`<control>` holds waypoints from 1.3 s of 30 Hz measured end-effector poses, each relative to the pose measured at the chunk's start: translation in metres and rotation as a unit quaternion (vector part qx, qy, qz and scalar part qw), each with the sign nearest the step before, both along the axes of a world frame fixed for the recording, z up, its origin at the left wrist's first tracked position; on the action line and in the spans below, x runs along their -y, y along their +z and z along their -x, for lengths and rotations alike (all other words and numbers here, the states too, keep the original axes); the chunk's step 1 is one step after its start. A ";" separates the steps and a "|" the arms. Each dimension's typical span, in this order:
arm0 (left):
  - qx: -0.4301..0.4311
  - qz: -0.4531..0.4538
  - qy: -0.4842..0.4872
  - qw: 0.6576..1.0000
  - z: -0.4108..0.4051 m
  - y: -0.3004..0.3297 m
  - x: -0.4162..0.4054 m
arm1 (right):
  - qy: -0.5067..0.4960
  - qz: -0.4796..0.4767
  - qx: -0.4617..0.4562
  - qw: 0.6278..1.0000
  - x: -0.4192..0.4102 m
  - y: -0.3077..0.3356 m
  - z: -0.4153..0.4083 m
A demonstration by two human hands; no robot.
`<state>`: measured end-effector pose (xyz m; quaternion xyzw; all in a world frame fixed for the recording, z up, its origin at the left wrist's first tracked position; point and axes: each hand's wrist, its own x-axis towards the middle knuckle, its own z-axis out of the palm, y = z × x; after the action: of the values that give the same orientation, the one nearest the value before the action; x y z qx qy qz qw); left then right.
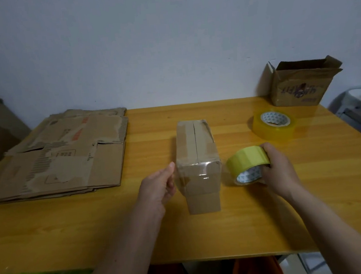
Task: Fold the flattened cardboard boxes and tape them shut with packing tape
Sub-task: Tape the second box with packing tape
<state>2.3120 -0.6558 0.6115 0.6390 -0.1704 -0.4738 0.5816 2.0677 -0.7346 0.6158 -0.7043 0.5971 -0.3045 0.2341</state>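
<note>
Flattened cardboard boxes (57,156) stacked on the far-left part of the wooden tabletop (205,233), well to the left of both hands. Left hand (157,187) next, fingers (170,182) loosely apart and gripping nothing, thumb tip just beside the left face of the folded cardboard box (197,163); contact not discernible. Box standing mid-tabletop between the two hands, top flaps closed, seam running away from the viewer, clear tape glinting over the near top edge and down the near face. Right of the box, a roll of yellow packing tape (246,164) tilted on edge, clamped by the right hand (278,169): fingers (265,149) curled over the top of the roll, thumb down beside the patterned white core. Beyond those fingers, farther back, a second, larger roll of yellowish tape (273,126) lying flat. Behind that roll, at the far-right back corner against the pale wall (166,39), an open cardboard box (299,87) with ragged flaps standing up.
</note>
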 end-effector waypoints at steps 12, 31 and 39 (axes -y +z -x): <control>0.430 -0.035 -0.156 0.888 0.002 -0.009 0.006 | 0.120 0.029 0.015 0.992 -0.012 -0.001 -0.016; 0.695 -0.153 -0.264 0.652 0.011 0.076 0.036 | 0.205 -0.185 0.155 0.949 -0.051 0.016 -0.060; 0.699 -0.126 -0.298 0.638 -0.003 0.069 0.063 | 0.179 -0.182 0.227 0.940 -0.058 0.020 -0.058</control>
<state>2.3152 -0.7188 0.6804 0.7611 -0.6460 -0.0503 0.0303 2.1256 -0.6771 0.6353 -0.6572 0.4376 -0.2951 0.5380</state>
